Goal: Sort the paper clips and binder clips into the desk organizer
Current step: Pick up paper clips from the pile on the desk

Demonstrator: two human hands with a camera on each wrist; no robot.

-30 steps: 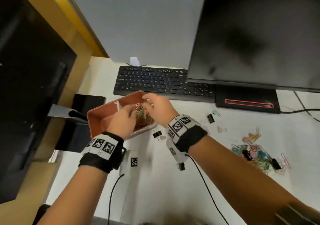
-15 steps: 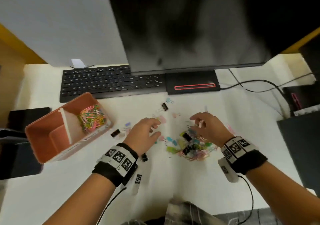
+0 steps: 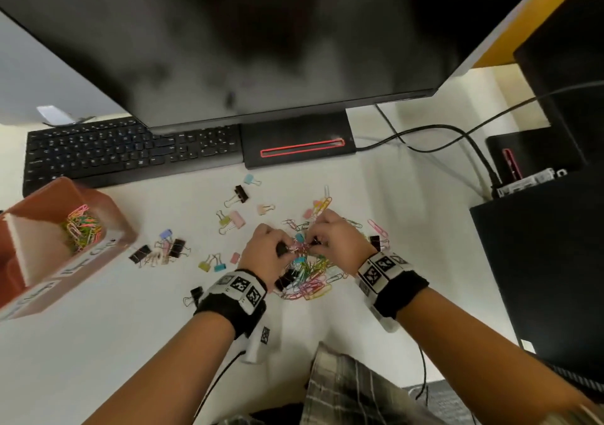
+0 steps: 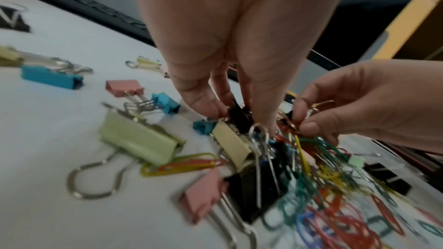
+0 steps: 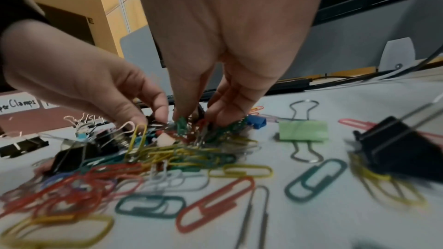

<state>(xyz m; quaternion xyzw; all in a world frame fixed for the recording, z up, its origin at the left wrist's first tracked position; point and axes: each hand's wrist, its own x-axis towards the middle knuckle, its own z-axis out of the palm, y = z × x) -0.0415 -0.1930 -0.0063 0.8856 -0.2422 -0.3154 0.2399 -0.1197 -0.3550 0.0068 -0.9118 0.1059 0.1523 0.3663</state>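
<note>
Leftmost on the white desk (image 3: 98,343) stands the terracotta desk organizer (image 3: 19,280), split by a white divider; its right-hand compartment holds a tangle of coloured paper clips (image 3: 81,228), and white labels run along its near wall. From the head view that writing is too smeared to read, but the right wrist view catches one label (image 5: 18,104) handwritten "...per Clamps", its start cut off.

Next come loose binder clips (image 3: 170,248), black, blue, pink and yellow, scattered between the organizer and the hands, all lying flat with wire handles splayed. Behind them lies a black keyboard (image 3: 124,150).

At centre sits the mixed pile (image 3: 310,280): thin plastic-coated clips in red, yellow, green, blue and white, knotted together with black binder clips. The left hand (image 3: 264,254) reaches down into its top with thumb and fingers curled; the left wrist view shows them pinching a black binder clip (image 4: 239,118) that the head view mostly hides. The right hand (image 3: 340,245), just beside it and nearly touching, has its fingertips (image 5: 215,116) dug into the clips, gripping a green and red bunch (image 5: 191,126).

Only the right wrist view shows a pale green binder clip (image 5: 303,131) lying flat, right of the pile, and a big black one (image 5: 402,149) nearer the lens. A black monitor (image 3: 261,39) overhangs everything.
</note>
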